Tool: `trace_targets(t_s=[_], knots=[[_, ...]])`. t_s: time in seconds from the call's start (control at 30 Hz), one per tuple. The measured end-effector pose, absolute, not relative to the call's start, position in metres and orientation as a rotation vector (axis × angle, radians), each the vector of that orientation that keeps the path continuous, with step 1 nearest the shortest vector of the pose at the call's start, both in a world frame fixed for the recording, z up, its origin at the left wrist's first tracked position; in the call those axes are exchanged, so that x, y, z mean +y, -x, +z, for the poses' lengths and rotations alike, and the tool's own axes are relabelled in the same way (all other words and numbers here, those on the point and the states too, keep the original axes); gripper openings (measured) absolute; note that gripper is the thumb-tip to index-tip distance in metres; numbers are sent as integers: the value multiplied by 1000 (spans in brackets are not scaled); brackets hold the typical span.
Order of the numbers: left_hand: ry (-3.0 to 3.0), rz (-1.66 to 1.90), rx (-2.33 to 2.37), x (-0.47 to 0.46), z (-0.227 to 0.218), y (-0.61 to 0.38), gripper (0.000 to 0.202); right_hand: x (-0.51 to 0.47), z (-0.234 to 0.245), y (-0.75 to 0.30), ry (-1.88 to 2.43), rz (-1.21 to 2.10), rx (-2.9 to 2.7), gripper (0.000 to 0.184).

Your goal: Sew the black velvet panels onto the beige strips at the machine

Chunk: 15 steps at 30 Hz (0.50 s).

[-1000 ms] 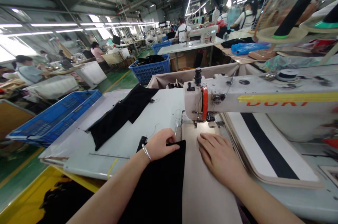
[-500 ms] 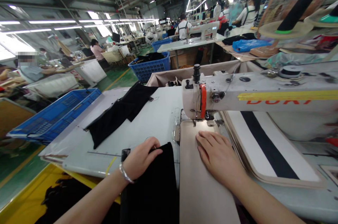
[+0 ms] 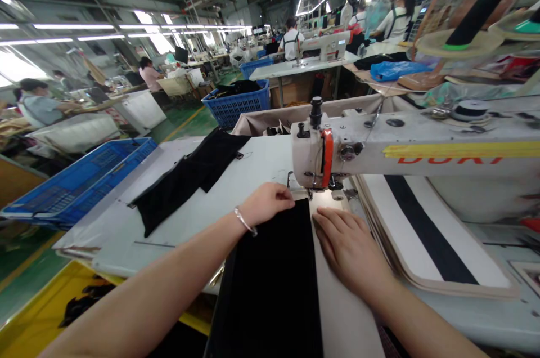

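My left hand (image 3: 270,203), with a silver bracelet at the wrist, pinches the top edge of a black fabric strip (image 3: 274,279) just in front of the sewing machine head (image 3: 312,158). The strip runs back toward me over a beige fabric panel (image 3: 350,313). My right hand (image 3: 348,245) lies flat and open on that beige panel, right beside the strip's edge and below the needle area.
More black fabric pieces (image 3: 189,178) lie on the white table (image 3: 253,166) to the left. A blue crate (image 3: 76,183) stands at the table's left. A stack of cream panels with a black stripe (image 3: 426,234) sits to the right. Other workers sit at machines behind.
My left hand has carried the black strip forward and rightward, from the table's left onto the beige panel up to the machine head. My right hand has stayed in place.
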<state>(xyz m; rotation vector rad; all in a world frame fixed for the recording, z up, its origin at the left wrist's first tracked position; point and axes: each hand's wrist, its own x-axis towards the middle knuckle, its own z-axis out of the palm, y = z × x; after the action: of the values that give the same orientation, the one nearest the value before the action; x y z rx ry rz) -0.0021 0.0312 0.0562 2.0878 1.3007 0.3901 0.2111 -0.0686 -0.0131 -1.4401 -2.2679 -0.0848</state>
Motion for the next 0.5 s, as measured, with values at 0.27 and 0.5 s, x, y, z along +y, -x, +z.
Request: trace_targets(t_s=[0.27, 0.5], knots=[[-2202, 474, 1445, 36, 14, -32, 9, -67, -12, -211, 1454, -51, -2290, 43], [-2239, 526, 1506, 34, 13, -33, 8, -67, -13, -211, 1504, -23, -2296, 48]])
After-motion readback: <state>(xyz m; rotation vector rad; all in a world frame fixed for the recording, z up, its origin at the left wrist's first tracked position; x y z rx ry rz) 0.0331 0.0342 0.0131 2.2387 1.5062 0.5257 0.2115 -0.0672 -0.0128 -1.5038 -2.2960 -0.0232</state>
